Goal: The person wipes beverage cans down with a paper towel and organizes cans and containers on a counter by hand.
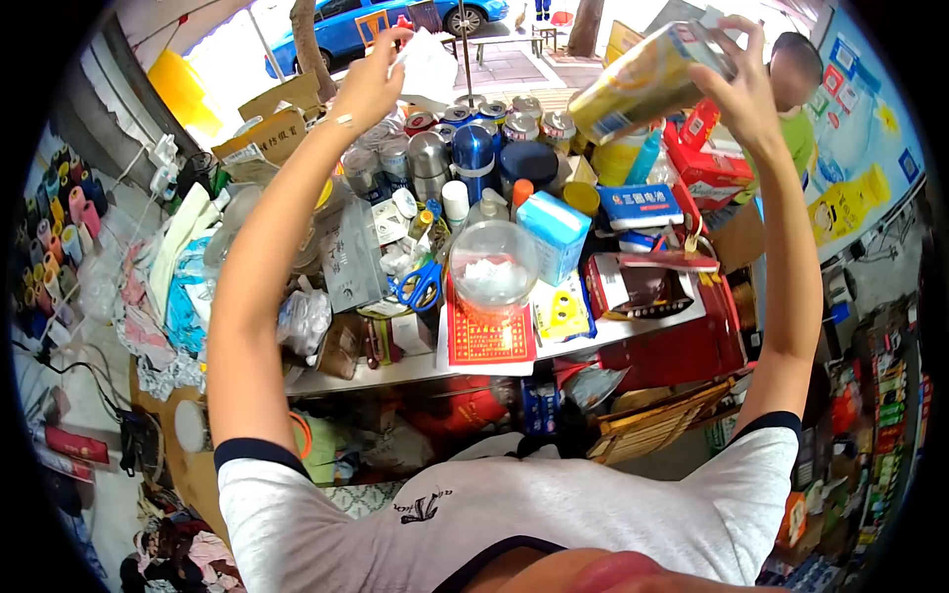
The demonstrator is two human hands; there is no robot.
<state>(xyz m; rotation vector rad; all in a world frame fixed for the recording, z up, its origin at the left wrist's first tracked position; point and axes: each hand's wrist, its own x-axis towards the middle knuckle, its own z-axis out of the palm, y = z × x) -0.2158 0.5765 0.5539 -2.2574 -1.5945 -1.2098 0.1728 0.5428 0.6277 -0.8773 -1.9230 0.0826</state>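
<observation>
My left hand [374, 87] is raised at the upper left, its fingers closed on a white tissue or cloth [429, 67]. High on the right, my right hand [736, 84] grips the end of a yellow and silver can [647, 81], which is held tilted in the air. Between and below the hands stand rows of drink cans [521, 127], a steel flask [428, 163] and a blue flask [474, 158]. Nearer to me, a clear round jar [493, 265] with white contents rests on a red printed sheet [486, 341].
Blue scissors [420, 286], a light blue box [554, 235] and a blue battery box [640, 207] lie on the crowded table. A person [797, 84] is behind the table at the right. Thread spools [74, 203] hang at the far left.
</observation>
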